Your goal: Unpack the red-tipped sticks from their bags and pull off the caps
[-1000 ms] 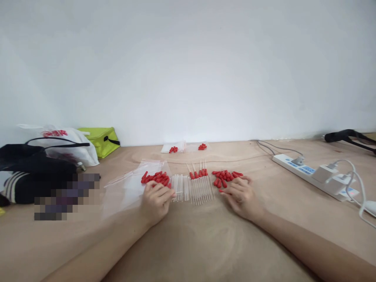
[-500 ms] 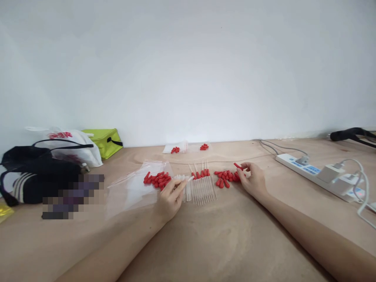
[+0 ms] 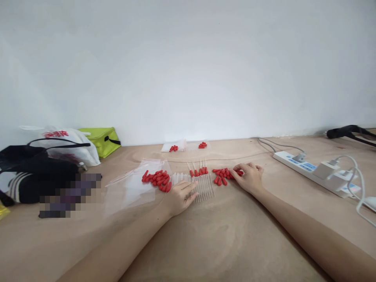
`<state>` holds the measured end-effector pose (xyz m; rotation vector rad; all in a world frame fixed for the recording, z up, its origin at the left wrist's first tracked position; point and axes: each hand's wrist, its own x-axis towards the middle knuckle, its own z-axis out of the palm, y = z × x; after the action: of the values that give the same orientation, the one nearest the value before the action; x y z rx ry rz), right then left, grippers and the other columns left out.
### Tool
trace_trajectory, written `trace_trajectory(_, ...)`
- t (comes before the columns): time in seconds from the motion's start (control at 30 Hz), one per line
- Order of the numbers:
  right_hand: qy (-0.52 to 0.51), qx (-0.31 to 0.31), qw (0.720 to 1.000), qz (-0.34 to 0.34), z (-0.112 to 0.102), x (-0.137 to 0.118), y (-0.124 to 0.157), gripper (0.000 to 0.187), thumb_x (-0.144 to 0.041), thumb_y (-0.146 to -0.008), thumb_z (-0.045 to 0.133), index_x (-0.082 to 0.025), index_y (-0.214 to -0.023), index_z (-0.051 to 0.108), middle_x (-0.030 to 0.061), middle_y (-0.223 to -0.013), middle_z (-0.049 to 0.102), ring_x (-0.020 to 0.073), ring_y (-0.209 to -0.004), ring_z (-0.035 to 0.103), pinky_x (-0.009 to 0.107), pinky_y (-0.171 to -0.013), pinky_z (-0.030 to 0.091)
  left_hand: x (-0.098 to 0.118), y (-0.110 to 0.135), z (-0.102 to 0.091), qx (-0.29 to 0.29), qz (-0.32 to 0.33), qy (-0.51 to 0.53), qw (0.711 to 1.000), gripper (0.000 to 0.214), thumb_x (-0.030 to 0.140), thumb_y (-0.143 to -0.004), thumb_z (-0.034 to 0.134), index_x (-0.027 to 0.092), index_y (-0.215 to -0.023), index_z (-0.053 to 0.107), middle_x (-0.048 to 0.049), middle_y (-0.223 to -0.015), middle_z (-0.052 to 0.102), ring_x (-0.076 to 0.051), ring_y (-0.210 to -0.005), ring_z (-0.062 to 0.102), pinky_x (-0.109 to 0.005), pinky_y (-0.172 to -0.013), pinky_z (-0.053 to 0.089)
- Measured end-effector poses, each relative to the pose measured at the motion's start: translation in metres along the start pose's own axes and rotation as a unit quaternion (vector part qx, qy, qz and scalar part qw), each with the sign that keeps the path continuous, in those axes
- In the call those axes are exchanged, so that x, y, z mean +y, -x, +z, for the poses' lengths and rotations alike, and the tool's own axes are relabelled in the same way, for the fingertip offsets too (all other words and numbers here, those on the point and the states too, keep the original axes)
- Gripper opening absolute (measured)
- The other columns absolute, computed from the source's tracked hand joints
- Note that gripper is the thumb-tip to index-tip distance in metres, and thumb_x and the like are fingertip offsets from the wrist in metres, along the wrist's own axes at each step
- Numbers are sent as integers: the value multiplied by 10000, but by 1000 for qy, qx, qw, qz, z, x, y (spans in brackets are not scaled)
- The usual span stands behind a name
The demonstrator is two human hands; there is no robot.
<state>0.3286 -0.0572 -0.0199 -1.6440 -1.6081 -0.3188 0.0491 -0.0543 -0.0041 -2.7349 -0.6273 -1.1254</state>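
My left hand (image 3: 181, 198) lies over the row of clear dropper tubes (image 3: 207, 187), thumb and fingers apart; some tubes are hidden under it. My right hand (image 3: 248, 178) is lowered into the right-hand pile of red rubber bulbs (image 3: 221, 175), thumb and index finger closed at a bulb there. Another heap of red bulbs (image 3: 158, 179) lies left of my left hand, partly on clear plastic bags (image 3: 132, 194). Beyond the tubes, several droppers with red bulbs fitted (image 3: 202, 171) lie with their thin tips pointing away from me.
Two small bags with red bulbs (image 3: 174, 148) lie by the wall. A white power strip (image 3: 308, 172) with plugs and cables is on the right, near a black strap-like object (image 3: 349, 132). To the left are a black bag (image 3: 44, 184), a white plastic bag (image 3: 79, 149) and a lime-green bag (image 3: 102, 139).
My right hand has come down into the bulb pile from just above it, where it held up a red bulb. My left hand has lowered onto the tubes and its fingers have spread.
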Motion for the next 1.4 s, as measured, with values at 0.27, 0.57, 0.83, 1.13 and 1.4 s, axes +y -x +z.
trace_trajectory(0.27, 17, 44, 998, -31, -1, -2, 0, 278, -409, -776, 455, -197, -681, 608, 31, -700, 638, 184, -736, 496, 375, -788, 191, 5, -3, -12, -74, -18, 5, 997, 477, 430, -705, 602, 117, -1064, 566, -108, -936, 647, -219, -889, 571, -366, -772, 481)
trace_trajectory(0.57, 35, -115, 992, -48, -1, -65, -23, 229, -314, -777, 434, -213, -711, 629, 37, -720, 656, 195, -775, 517, 409, -799, 188, -11, 4, -26, -178, 46, -11, 983, 412, 365, -780, 497, 222, -1167, 496, -62, -1142, 583, -226, -1133, 454, -466, -981, 257)
trace_trajectory(0.83, 135, -283, 945, 93, 29, -100, -57, 185, -259, -716, 483, -157, -711, 637, 126, -789, 645, 273, -822, 557, 477, -762, 273, -8, 2, -22, -157, 20, -21, 987, 289, 361, -802, 497, 219, -1039, 583, -52, -1033, 635, -200, -1052, 518, -433, -962, 284)
trace_trajectory(1.13, 131, -357, 916, 125, 48, -103, -74, 176, -302, -683, 538, -161, -716, 637, 106, -678, 635, 255, -741, 583, 512, -776, 302, -6, 1, -22, -154, -5, -25, 988, 262, 327, -784, 528, 233, -1020, 593, -38, -1016, 633, -193, -1026, 520, -424, -949, 302)
trace_trajectory(1.4, 98, -315, 939, 92, 16, -105, -73, 225, -257, -774, 412, -155, -668, 582, 96, -676, 630, 237, -742, 578, 428, -760, 302, -6, 2, -24, -113, 9, -47, 992, 319, 366, -788, 516, 224, -1070, 563, -65, -1032, 614, -204, -1033, 510, -440, -959, 300)
